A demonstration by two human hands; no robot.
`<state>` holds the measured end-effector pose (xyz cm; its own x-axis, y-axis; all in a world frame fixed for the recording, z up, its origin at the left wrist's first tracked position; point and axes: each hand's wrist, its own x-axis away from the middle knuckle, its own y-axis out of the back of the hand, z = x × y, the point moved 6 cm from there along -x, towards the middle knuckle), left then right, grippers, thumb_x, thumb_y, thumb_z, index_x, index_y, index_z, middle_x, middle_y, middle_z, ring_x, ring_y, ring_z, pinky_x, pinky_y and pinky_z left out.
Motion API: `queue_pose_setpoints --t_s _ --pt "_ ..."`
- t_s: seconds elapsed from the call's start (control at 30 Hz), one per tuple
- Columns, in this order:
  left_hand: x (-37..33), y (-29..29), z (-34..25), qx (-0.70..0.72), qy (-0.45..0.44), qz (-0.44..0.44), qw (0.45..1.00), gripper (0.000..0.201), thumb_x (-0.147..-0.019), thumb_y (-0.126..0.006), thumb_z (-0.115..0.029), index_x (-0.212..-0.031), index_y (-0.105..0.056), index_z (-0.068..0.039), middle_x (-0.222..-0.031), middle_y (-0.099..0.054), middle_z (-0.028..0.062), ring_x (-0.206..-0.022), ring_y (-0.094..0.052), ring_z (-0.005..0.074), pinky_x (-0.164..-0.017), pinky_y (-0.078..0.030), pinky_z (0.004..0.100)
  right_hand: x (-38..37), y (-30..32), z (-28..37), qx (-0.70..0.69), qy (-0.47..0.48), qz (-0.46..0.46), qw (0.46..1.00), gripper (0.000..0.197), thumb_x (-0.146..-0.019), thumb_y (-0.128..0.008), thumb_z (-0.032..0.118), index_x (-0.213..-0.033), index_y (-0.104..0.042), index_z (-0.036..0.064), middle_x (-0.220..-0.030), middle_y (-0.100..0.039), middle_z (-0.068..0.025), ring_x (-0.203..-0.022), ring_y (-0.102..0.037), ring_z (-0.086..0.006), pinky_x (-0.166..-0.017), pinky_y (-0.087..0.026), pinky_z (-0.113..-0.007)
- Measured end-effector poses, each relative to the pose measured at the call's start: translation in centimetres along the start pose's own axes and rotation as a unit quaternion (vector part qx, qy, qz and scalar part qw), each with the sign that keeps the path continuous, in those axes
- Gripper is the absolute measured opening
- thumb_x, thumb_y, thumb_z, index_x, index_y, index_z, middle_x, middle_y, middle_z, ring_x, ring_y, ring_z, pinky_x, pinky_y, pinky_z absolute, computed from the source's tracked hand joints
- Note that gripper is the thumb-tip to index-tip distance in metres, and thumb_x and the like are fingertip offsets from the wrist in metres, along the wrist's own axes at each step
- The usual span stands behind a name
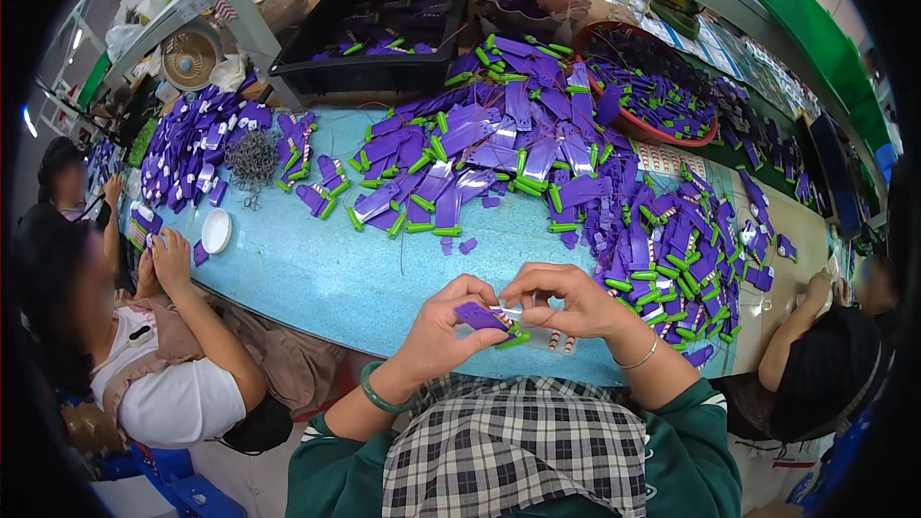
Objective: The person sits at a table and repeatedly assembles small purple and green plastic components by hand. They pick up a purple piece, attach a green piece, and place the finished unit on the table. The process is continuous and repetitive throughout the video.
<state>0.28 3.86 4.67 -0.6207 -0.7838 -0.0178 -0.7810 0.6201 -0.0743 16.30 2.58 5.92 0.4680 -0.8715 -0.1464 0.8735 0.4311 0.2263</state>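
Near the table's front edge, my left hand (449, 322) grips a flat purple plastic piece (480, 316) with a bright green end. Red and white stripes show along one side of it. My right hand (566, 299) is pinched at the piece's upper edge, on a small whitish strip that looks like a striped sticker; the fingertips partly hide it. Just below the right hand lies a clear sheet (556, 341) bearing red-and-white striped stickers. To the right spreads a heap of purple pieces with green ends (672, 254), many carrying stripes.
A large pile of purple pieces (470, 139) covers the table's middle. Behind it stand a black tray (297, 77) and a red basin (705, 142). At left are a white dish (217, 230) and a tangle of metal wire parts (253, 155). One co-worker (182, 374) sits left, another (825, 364) right.
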Motion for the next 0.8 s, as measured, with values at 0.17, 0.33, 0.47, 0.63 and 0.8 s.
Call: queue_pose_setpoints --t_s 0.17,0.33,0.47,0.63,0.8 --pt "0.3 2.0 -1.7 -0.198 -0.072 0.010 0.978 0.018 -0.073 -0.071 -0.001 -0.089 -0.065 -0.001 -0.082 -0.060 0.0037 -0.073 -0.059 0.0146 -0.070 -0.046 0.0264 -3.5 -2.3 2.3 0.259 0.099 0.072 0.958 0.016 -0.080 -0.067 0.023 -0.077 -0.063 0.0077 -0.074 -0.058 -0.0056 -0.066 -0.060 -0.0258 -0.054 -0.047 -0.038" --pt "2.5 7.9 -2.4 -0.097 -0.026 -0.171 0.980 0.009 -0.084 -0.062 -0.004 -0.091 -0.060 0.001 -0.078 -0.064 0.0064 -0.073 -0.061 0.0151 -0.070 -0.049 0.0279 -7.5 -0.6 -0.7 0.514 0.053 0.001 0.856 0.007 -0.076 -0.065 0.015 -0.076 -0.063 0.0073 -0.077 -0.057 -0.0047 -0.072 -0.061 -0.0233 -0.059 -0.050 -0.036" --pt "4.1 10.9 -4.4 0.079 -0.148 -0.349 0.922 0.010 -0.095 -0.048 -0.008 -0.104 -0.049 -0.002 -0.086 -0.064 0.0100 -0.077 -0.063 0.0170 -0.073 -0.052 0.0297 -9.1 -2.0 -4.1 0.531 0.076 -0.009 0.844 0.008 -0.073 -0.066 0.013 -0.079 -0.064 0.0072 -0.085 -0.057 -0.0048 -0.081 -0.059 -0.0221 -0.066 -0.051 -0.035" --pt "4.0 11.8 -2.8 0.120 -0.197 -0.338 0.912 0.012 -0.099 -0.044 -0.014 -0.106 -0.046 -0.004 -0.088 -0.059 0.0100 -0.079 -0.061 0.0176 -0.073 -0.052 0.0330 -9.0 -2.2 -4.9 0.485 0.036 -0.003 0.874 0.012 -0.071 -0.067 0.008 -0.080 -0.062 0.0027 -0.084 -0.059 -0.0091 -0.081 -0.060 -0.0260 -0.068 -0.052 -0.035" --pt "1.7 8.1 1.9 0.085 -0.058 -0.250 0.963 0.015 -0.099 -0.043 -0.016 -0.107 -0.048 -0.004 -0.087 -0.059 0.0081 -0.076 -0.060 0.0161 -0.070 -0.051 0.0308 -6.2 -0.5 -3.7 0.171 -0.118 -0.043 0.977 0.015 -0.077 -0.069 0.002 -0.090 -0.062 -0.0003 -0.079 -0.064 -0.0073 -0.068 -0.064 -0.0190 -0.058 -0.052 -0.028"
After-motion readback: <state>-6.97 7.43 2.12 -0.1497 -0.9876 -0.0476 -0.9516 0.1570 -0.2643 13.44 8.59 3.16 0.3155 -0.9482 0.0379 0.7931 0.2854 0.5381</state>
